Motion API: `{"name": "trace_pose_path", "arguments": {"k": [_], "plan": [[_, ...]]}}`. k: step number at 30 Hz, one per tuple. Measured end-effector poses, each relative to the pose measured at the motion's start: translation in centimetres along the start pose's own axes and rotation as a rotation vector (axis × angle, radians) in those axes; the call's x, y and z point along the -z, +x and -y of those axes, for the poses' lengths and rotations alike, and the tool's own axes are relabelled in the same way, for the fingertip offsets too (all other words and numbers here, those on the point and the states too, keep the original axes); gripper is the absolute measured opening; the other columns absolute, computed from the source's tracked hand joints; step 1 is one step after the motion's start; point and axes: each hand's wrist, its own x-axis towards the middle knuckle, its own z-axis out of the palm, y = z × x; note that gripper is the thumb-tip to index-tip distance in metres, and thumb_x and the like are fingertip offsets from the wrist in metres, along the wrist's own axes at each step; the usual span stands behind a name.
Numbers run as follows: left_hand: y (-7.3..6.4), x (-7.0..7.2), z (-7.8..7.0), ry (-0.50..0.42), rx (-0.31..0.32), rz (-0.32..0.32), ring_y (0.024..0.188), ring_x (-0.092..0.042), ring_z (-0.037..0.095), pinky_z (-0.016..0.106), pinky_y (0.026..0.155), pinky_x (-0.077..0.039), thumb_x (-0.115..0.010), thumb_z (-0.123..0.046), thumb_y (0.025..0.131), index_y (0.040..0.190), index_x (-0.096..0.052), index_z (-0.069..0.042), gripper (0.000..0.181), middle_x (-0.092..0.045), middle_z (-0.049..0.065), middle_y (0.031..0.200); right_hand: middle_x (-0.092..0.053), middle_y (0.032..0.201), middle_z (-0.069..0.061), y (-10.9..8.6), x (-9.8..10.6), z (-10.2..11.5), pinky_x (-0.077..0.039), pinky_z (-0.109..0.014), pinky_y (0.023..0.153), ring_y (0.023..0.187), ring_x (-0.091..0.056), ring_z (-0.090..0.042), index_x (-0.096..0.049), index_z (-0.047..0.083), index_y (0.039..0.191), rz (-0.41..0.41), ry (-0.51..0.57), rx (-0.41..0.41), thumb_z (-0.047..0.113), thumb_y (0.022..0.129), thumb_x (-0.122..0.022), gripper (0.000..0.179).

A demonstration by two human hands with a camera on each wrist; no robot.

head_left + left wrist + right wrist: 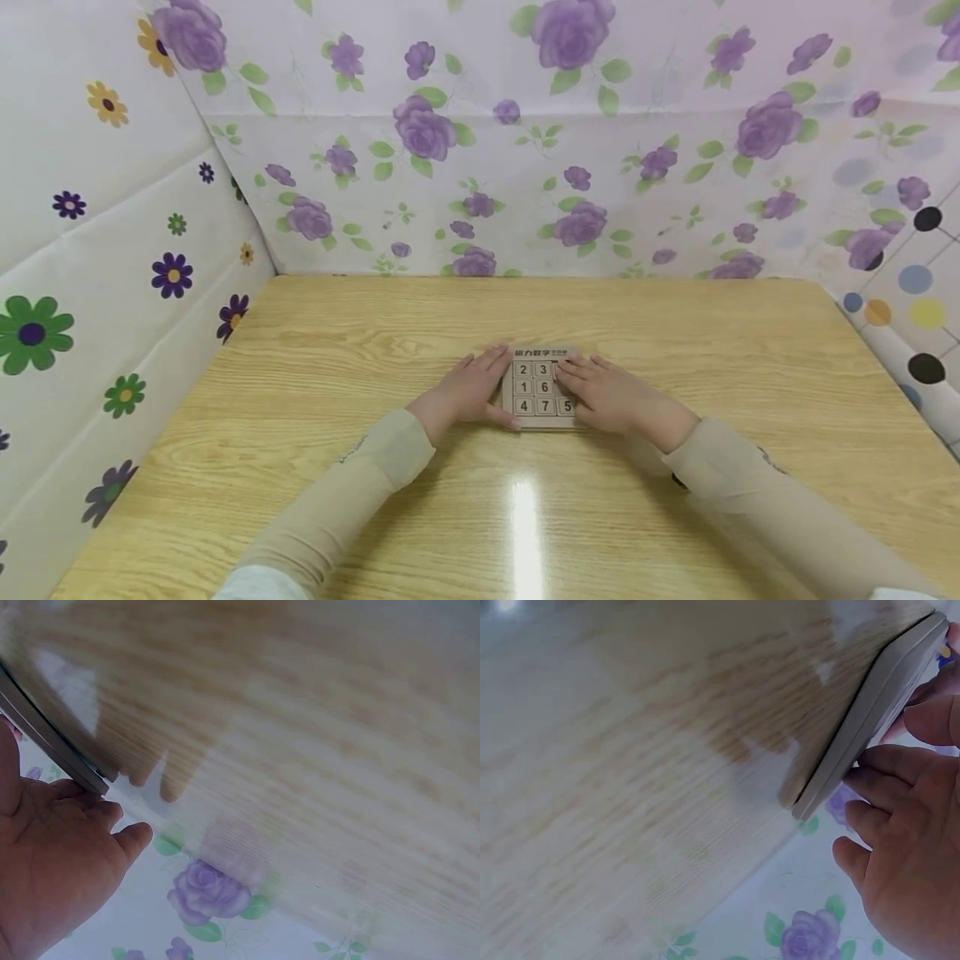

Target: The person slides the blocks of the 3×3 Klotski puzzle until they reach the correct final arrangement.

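A number slide puzzle [545,423], a flat light board with square numbered tiles, lies on the wooden table. Its visible tiles read 2, 3, then 1, 6, then 4, 7, 5. My left hand [468,392] holds the board's left side, thumb at the near left corner and fingers along the far part of that edge. From the right, my right hand [611,396] reaches over the board, its extended fingers touching the right column and hiding tiles there. The puzzle's side edge shows in the left wrist view beside my left hand [60,855], and in the right wrist view beside my right hand [911,832].
The wood-grain table [375,317] extends around the board on all sides. A purple-flowered cloth [480,167] hangs behind its far edge. Other patterned cloths stand at the left [135,333] and right sides. Light glares off the near tabletop.
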Motion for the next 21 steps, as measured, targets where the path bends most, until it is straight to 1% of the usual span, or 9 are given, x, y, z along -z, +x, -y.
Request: {"name": "trace_pose_path", "arguments": {"k": [5,12,17,21], "plan": [[0.1,-0.1,-0.1,0.013,-0.006,-0.012,0.148,-0.007,0.023,0.044,0.12,-0.012,-0.066,-0.067,0.072,0.153,-0.009,-0.007,0.116,-0.006,0.008,0.161,-0.038,0.149,-0.018,-0.8,-0.2,0.5,-0.022,-0.053,0.116,0.14,-0.03,-0.037,-0.041,-0.004,0.141,-0.015,-0.02,0.022,0.02,0.092,-0.046,0.055],[0.0,0.1,-0.1,0.016,-0.01,-0.017,0.148,-0.007,0.024,0.045,0.12,-0.012,-0.067,-0.066,0.072,0.153,-0.01,-0.005,0.116,-0.007,0.01,0.161,-0.039,0.148,-0.019,-1.7,-0.1,1.3,-0.022,-0.053,0.116,0.14,-0.031,-0.036,-0.042,-0.004,0.141,0.001,-0.028,0.031,0.019,0.093,-0.045,0.053],[-0.1,0.1,-0.1,0.01,-0.014,-0.023,0.148,-0.007,0.024,0.045,0.12,-0.012,-0.067,-0.065,0.072,0.153,-0.01,-0.005,0.116,-0.006,0.01,0.16,-0.04,0.148,-0.018,-1.9,0.1,1.4,-0.022,-0.052,0.116,0.14,-0.031,-0.036,-0.042,-0.004,0.14,-0.001,-0.019,0.036,0.018,0.092,-0.045,0.053],[0.0,0.1,-0.1,0.015,-0.021,-0.026,0.148,-0.008,0.025,0.045,0.12,-0.012,-0.067,-0.066,0.072,0.153,-0.01,-0.005,0.116,-0.007,0.011,0.16,-0.039,0.148,-0.018,-1.6,0.3,1.3,-0.023,-0.053,0.116,0.14,-0.03,-0.036,-0.043,-0.003,0.14,-0.03,-0.011,0.047,0.018,0.093,-0.046,0.052]]}}
